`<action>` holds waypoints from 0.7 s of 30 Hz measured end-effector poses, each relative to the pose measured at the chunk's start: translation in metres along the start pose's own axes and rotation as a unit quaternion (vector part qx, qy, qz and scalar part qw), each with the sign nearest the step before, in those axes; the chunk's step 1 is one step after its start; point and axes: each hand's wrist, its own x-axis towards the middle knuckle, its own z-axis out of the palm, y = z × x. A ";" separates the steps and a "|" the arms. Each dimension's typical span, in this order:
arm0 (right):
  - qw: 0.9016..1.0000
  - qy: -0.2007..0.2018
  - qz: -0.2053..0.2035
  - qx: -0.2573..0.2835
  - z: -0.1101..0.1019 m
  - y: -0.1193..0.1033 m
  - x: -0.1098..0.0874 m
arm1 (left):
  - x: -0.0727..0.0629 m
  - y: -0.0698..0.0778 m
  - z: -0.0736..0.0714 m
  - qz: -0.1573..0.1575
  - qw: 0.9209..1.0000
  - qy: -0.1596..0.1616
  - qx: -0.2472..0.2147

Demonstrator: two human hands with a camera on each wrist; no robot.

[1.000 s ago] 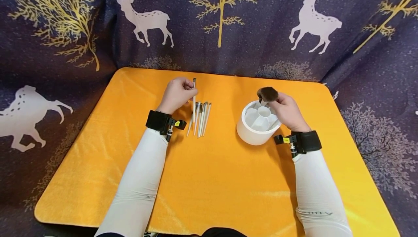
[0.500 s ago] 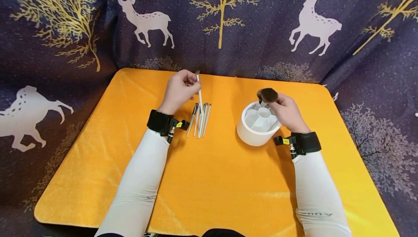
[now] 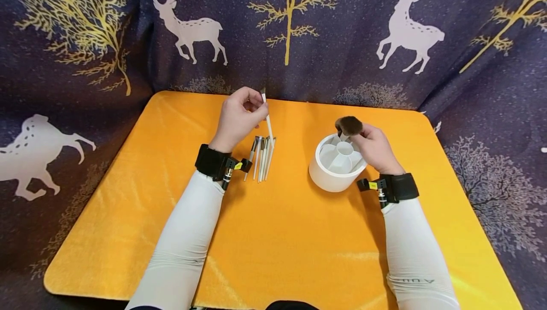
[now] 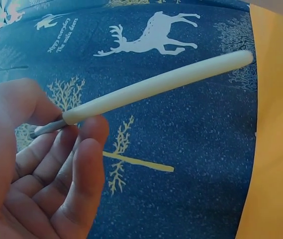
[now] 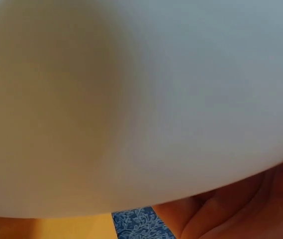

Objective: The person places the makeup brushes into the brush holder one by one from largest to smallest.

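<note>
My left hand point(image 3: 239, 116) pinches a slim makeup brush point(image 4: 156, 88) near its bristle end, its pale handle slanting down over the brushes on the table. Below lie several thin makeup brushes point(image 3: 261, 160) side by side. On the right, a round white brush holder point(image 3: 331, 179) with petal-shaped compartments stands upright. A fluffy dark-bristled makeup brush point(image 3: 352, 126) sticks up at its far side. My right hand point(image 3: 378, 151) grips the holder at its right side; the big bristles hide some fingertips. The holder's wall fills most of the right wrist view.
An orange cloth point(image 3: 273, 243) covers the table. Behind and beside it hangs a dark blue curtain point(image 3: 265, 30) with white deer and golden trees. The gap between the loose brushes and the holder shows only cloth.
My left hand has risen away from the loose brushes and moved slightly right, lifting the slim makeup brush with it. My right hand and the holder stay nearly where they were.
</note>
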 end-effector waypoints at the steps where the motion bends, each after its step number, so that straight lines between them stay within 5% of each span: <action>1: 1.000 0.001 -0.001 0.000 0.000 0.000 0.000 | 0.000 0.000 0.001 0.005 1.000 0.002 0.001; 21: 1.000 -0.004 -0.006 0.001 -0.001 0.001 0.000 | 0.008 0.010 0.017 0.078 0.997 0.019 -0.023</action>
